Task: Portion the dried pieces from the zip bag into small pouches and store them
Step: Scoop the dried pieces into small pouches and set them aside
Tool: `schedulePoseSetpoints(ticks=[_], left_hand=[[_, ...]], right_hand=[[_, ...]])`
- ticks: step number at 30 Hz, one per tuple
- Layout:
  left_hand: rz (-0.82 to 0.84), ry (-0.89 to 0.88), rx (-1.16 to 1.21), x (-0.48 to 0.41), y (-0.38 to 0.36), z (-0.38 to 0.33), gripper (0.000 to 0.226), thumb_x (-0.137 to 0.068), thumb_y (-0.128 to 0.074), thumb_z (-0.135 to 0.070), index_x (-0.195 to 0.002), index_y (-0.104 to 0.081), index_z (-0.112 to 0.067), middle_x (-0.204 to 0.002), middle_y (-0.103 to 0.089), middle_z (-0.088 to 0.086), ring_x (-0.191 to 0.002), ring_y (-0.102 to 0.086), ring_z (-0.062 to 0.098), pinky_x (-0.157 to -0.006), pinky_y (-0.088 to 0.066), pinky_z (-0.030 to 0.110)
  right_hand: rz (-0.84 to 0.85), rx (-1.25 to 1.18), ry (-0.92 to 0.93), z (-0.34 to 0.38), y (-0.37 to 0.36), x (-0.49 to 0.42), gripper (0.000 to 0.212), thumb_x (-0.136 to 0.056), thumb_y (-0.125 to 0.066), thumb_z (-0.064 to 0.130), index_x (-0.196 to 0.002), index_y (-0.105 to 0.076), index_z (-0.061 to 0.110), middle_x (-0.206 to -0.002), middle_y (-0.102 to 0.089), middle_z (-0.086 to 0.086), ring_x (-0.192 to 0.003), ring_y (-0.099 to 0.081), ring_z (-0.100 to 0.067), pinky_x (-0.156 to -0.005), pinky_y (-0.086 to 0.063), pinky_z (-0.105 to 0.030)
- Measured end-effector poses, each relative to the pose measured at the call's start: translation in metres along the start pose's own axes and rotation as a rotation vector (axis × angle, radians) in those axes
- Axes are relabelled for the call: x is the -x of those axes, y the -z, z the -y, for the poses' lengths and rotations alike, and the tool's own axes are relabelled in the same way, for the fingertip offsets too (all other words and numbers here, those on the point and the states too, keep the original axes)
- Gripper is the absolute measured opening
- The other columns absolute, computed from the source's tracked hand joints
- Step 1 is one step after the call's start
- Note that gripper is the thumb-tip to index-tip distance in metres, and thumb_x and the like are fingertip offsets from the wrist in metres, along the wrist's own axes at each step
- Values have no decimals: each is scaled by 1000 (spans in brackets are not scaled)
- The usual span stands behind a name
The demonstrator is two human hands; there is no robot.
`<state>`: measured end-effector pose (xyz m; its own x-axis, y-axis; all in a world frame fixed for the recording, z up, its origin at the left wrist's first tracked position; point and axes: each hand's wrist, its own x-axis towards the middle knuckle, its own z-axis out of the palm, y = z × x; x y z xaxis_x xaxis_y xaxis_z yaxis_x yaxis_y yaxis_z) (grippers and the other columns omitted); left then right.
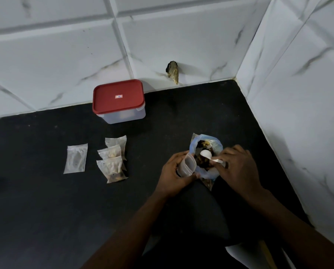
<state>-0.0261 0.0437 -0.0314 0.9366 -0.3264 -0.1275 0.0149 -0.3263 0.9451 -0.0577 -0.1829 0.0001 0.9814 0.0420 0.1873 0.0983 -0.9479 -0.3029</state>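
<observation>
Room: a corner of white, glossy wall tiles with grey marble-like veining; one tile has a ragged broken hole low down.
Surface: matt black surface, faintly speckled.
Writing: the red lid carries a small red-and-white sticker, too small to read.
Container: a rectangular storage box of cloudy plastic with rounded corners, lid on, standing against the wall.
Filled pouches: three small clear pouches with brown contents, overlapping in a row.
Flat pouch: clear, crinkled, apparently empty, lying just left of them.
Zip bag: bluish clear film, mouth open, dark dried pieces inside, between the hands.
Left hand: grip curled round an open pouch, its mouth held wide beside the bag.
Right hand: grip pinching the handle of a white plastic spoon, its bowl over the bag's mouth.
</observation>
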Motion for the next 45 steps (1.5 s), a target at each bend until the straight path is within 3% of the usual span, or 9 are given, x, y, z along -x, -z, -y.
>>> schedulePoseSetpoints(ticks=[4, 9, 14, 19, 22, 28, 32, 39, 45], left_hand=[[-23, -28, 1, 3, 0, 1, 66, -78, -91, -30, -136, -62, -19, -133, -62, -12, -123, -61, 2, -101, -54, 26], [-11, -34, -11, 4, 0, -2, 71, -76, -89, -37, -139, -60, -19, -135, -61, -13, -124, -59, 2, -102, -52, 22], [-22, -30, -7, 3, -1, -2, 69, -77, -91, -31, -138, -60, -20, -133, -61, -13, -122, -59, -1, -100, -51, 18], [-18, -19, 3, 5, -1, 0, 73, -74, -88, -45, -137, -60, -21, -133, -62, -12, -123, -61, 4, -102, -55, 29], [-20, -26, 7, 6, -1, -1, 75, -73, -86, -49, -137, -60, -19, -133, -62, -11, -124, -61, 4, -102, -54, 27], [-10, -13, -14, 7, 1, -1, 79, -73, -85, -48, -141, -57, -21, -136, -59, -12, -126, -58, 1, -102, -52, 22], [1, -7, -14, 9, 3, 1, 69, -78, -87, -34, -139, -58, -22, -134, -59, -14, -124, -57, 0, -99, -52, 19], [26, 52, -4, 13, 4, 4, 72, -72, -82, -52, -136, -59, -28, -132, -62, -18, -123, -59, -2, -100, -54, 27], [25, 68, -23, 13, 6, 6, 72, -73, -81, -53, -136, -58, -28, -132, -62, -16, -123, -58, -1, -101, -56, 33]], right_hand=[[-76, -12, -24, -9, 2, -6, 10, -84, -79, 23, -93, -78, 18, -87, -70, 2, -83, -57, -18, -70, -35, -30], [-29, 10, -68, -7, -9, -11, 14, -82, -79, 19, -95, -78, 17, -92, -71, 1, -87, -58, -19, -72, -38, -31], [-31, -90, -99, -3, -11, -6, 11, -81, -81, 20, -90, -78, 15, -86, -71, 1, -81, -56, -15, -69, -36, -29], [-95, -248, -209, -13, -2, -12, 15, -85, -79, 23, -89, -77, 9, -83, -70, -3, -81, -58, -15, -67, -49, -34], [-134, -216, -173, -14, 0, -15, 16, -85, -78, 22, -90, -76, 8, -84, -71, -4, -79, -57, -14, -68, -49, -33], [-19, -184, -152, 0, -15, -6, 17, -87, -71, 30, -95, -76, 16, -93, -71, 3, -87, -56, -9, -72, -48, -30], [-137, -232, -187, -3, -10, -6, 14, -85, -75, 26, -88, -75, 12, -84, -68, 1, -80, -53, -9, -68, -41, -27], [-40, -188, -106, -6, -19, -4, 12, -87, -75, 24, -96, -77, 15, -91, -71, 1, -86, -58, -12, -70, -46, -29], [-82, -312, -205, -7, -10, -7, 15, -86, -76, 28, -91, -76, 14, -86, -67, 4, -85, -58, -11, -69, -49, -31]])
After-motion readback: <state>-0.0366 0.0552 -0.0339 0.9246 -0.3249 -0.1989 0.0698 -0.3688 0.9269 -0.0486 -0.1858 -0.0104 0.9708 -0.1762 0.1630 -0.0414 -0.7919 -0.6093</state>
